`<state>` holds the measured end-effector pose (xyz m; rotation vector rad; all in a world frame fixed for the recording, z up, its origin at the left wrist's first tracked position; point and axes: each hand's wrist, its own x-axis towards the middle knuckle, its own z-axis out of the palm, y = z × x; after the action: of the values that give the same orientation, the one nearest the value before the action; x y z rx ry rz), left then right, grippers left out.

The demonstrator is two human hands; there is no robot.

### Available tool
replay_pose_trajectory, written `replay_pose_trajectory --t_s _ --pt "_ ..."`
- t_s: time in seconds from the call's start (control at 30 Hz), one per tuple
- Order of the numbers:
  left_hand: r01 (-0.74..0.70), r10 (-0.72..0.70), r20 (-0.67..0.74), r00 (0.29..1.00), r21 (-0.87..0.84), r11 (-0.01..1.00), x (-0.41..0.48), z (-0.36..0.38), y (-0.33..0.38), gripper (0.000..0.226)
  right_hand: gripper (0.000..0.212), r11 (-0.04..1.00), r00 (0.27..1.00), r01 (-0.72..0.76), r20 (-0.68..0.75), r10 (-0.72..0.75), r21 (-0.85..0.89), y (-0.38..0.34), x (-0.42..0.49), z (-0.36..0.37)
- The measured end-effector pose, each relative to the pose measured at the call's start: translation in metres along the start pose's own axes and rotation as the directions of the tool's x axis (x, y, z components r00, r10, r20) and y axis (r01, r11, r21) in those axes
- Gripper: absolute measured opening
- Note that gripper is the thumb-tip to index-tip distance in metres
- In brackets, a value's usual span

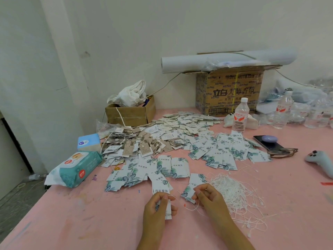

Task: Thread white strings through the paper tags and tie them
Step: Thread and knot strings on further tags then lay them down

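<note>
My left hand (pixel 158 206) grips a small stack of white paper tags (pixel 168 211) with leaf print, held upright near the table's front edge. A white string (pixel 194 206) runs from the top of that stack to my right hand (pixel 207 195), which pinches its other end between thumb and fingers. A tangled heap of loose white strings (pixel 234 193) lies just right of my right hand. Unthreaded leaf-print tags (pixel 162 168) are spread beyond my hands, with a larger pile (pixel 230 150) farther right.
On the pink table (pixel 72 222): a pile of strung brown tags (pixel 137 143), a wet-wipes pack (pixel 77 168), a tissue box (pixel 89 142), two cardboard boxes (pixel 232 91), water bottles (pixel 240 114), a phone (pixel 270 141), and a grey controller (pixel 320 161).
</note>
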<state>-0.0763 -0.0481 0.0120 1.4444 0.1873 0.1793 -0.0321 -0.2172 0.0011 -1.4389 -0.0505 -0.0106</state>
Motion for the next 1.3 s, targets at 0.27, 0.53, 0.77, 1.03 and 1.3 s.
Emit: replay_pose_trajectory --t_s 0.27,0.53,0.77,1.03,1.3 --pt "-0.008 0.008 0.002 1.0 0.01 1.0 0.0008 -0.0008 -0.0011 0.022 0.007 1.0 1.0 -0.006 0.0 0.006 0.0 0.0012 0.0006 -0.0006" --pt "-0.029 0.029 0.011 1.0 0.014 0.999 0.0022 -0.0004 -0.0043 0.022 0.005 1.0 1.0 0.004 0.007 -0.004 0.001 0.0007 0.0009 0.0009" --pt "-0.039 0.039 0.033 0.999 -0.006 0.999 0.003 -0.0012 -0.0034 0.022 0.005 1.0 1.0 0.012 0.016 -0.012 -0.001 0.0014 0.0031 0.0022" --pt "-0.054 0.055 0.037 0.998 -0.016 0.998 0.0029 -0.0018 -0.0044 0.019 0.008 0.999 1.0 0.021 0.006 -0.021 -0.03 0.0035 0.0046 0.0015" --pt "-0.088 0.093 0.042 0.995 -0.101 0.991 0.0008 -0.0027 -0.0024 0.024 0.003 0.994 0.997 0.072 -0.025 -0.075 -0.076 0.0017 0.0009 -0.0013"
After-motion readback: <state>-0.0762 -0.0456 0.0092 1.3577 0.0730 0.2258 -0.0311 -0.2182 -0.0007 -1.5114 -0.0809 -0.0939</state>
